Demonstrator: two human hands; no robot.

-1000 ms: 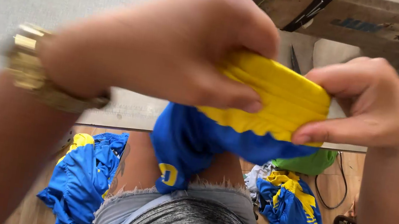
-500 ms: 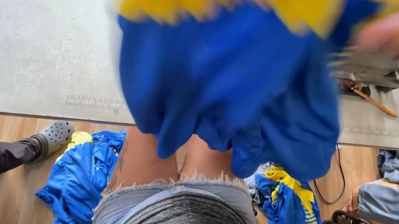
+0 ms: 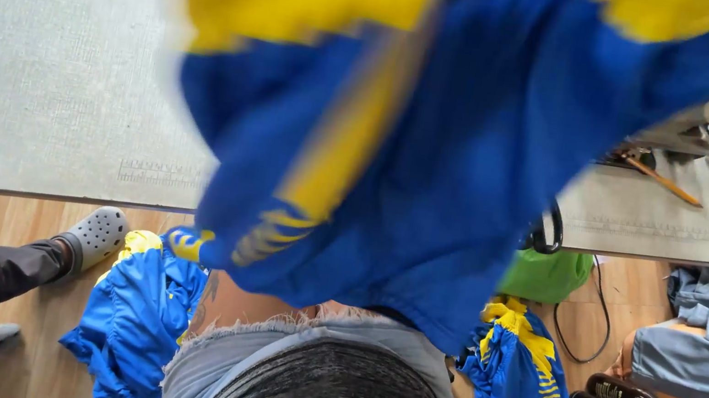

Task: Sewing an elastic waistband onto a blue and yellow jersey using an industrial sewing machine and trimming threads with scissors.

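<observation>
Blue-and-yellow jersey (image 3: 436,146), bunched between both hands a second ago, now hangs shaken open and blurred above the grey worktop (image 3: 50,64); hands are out of frame, so their grip cannot be told

a blurred blue and yellow jersey (image 3: 460,168) hangs across most of the view with no fingers showing, over a grey cutting mat (image 3: 32,61), while two more jerseys (image 3: 130,315) lie on the wooden floor (image 3: 9,220) beside a grey clog (image 3: 93,234).
</observation>
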